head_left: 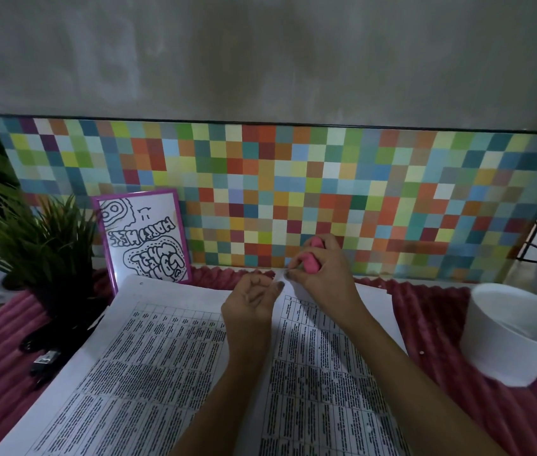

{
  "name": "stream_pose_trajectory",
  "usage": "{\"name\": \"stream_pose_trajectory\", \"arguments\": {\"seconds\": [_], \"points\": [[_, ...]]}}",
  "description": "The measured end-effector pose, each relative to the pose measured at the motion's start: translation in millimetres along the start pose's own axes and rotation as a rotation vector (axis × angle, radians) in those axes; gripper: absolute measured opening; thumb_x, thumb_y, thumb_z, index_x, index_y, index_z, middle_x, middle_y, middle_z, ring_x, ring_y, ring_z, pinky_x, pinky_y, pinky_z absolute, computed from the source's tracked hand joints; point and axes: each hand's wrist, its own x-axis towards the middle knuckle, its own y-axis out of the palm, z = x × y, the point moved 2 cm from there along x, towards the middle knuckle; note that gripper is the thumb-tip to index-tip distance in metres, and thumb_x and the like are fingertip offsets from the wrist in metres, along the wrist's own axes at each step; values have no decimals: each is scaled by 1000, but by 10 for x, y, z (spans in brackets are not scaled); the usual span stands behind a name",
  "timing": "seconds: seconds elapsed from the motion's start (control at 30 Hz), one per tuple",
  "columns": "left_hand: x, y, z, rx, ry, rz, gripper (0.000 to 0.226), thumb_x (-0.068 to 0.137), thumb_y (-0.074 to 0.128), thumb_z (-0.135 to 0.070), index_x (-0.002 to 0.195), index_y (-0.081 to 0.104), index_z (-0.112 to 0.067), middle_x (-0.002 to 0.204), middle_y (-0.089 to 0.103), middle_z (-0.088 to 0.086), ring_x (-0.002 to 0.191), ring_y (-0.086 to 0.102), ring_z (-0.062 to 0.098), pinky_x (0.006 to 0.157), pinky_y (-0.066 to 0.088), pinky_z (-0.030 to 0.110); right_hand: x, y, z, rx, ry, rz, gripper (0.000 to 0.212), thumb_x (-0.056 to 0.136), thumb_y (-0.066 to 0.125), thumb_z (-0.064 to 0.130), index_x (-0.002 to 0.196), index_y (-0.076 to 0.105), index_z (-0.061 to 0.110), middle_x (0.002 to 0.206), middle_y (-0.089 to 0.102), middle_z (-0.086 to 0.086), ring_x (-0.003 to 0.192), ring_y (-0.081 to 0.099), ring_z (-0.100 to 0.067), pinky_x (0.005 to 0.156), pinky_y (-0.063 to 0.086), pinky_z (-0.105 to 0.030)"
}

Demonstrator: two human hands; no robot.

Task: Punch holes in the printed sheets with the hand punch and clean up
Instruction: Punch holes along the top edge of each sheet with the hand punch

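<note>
Ribbed pink cloth, flat printed sheets, rounded pink punch

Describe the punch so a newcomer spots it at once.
Find the printed sheets spread across the middle. At their far edge, under the checkered wall, the right hand grips the punch. It is small, smooth and bright pink, the only thing held; the white bowl sits apart, right.
</note>
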Motion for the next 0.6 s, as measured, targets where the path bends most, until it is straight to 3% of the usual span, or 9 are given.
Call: {"name": "stream_pose_trajectory", "arguments": {"seconds": [0.17, 0.27, 0.37, 0.6], "points": [[-11, -5, 7, 27, 49, -34, 12, 82, 74, -9, 78, 63, -8, 70, 69, 4, 65, 65, 14, 63, 53, 28, -10, 29, 39, -22, -4, -31, 17, 68, 83, 8, 72, 66, 7, 100, 44, 4, 88, 51, -7, 82, 52, -34], [-11, -7, 24, 49, 79, -45, 16, 81, 75, -9, 75, 61, -10, 76, 70, -1, 78, 67, 7, 71, 51, 25, -24, 31, 53, -53, -9, -27, 18, 70, 81, 6, 71, 64, -1, 100, 43, 3, 87, 50, -7, 82, 52, -38], [3, -11, 22, 186, 205, -60, 22, 79, 77, -11, 74, 56, -18, 84, 62, -3, 84, 59, 10, 74, 47, 20, -52, 24, 83, -98, -9, -35, 24, 71, 78, 4, 70, 58, -9, 98, 42, 2, 85, 46, -3, 79, 50, -37], [12, -32, 13, 412, 389, -53, 19, 81, 75, -17, 75, 57, -18, 84, 52, -10, 76, 54, 2, 62, 47, 21, -73, 19, 275, -212, 17, -66, 47, 71, 69, 1, 50, 34, 24, 82, 33, 6, 68, 37, -2, 62, 41, -35]]}}
